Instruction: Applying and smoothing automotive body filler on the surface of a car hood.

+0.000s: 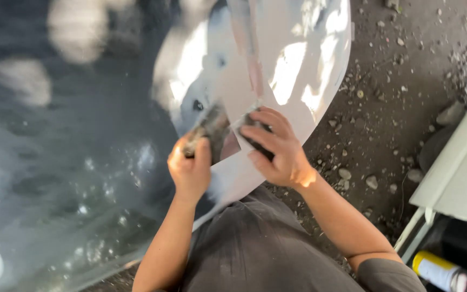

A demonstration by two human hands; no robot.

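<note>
Both hands crowd one spot on the pale panel [277,81]: the left hand [190,170] grips a dark pad [207,128], the right hand [279,151] presses a dark block [255,138] wrapped in paper, with only a narrow gap between them. Above the fingers, the panel's bright face lies open, with nothing on it. To the left, the dark glossy body [66,151] runs unbroken. To the right, the panel's curved edge drops off to gravel ground [390,92], open but strewn with stones. Farther right a pale board [460,167] and a yellow-banded spray can [439,270] block the lower corner. The person's torso closes off the space below.
</note>
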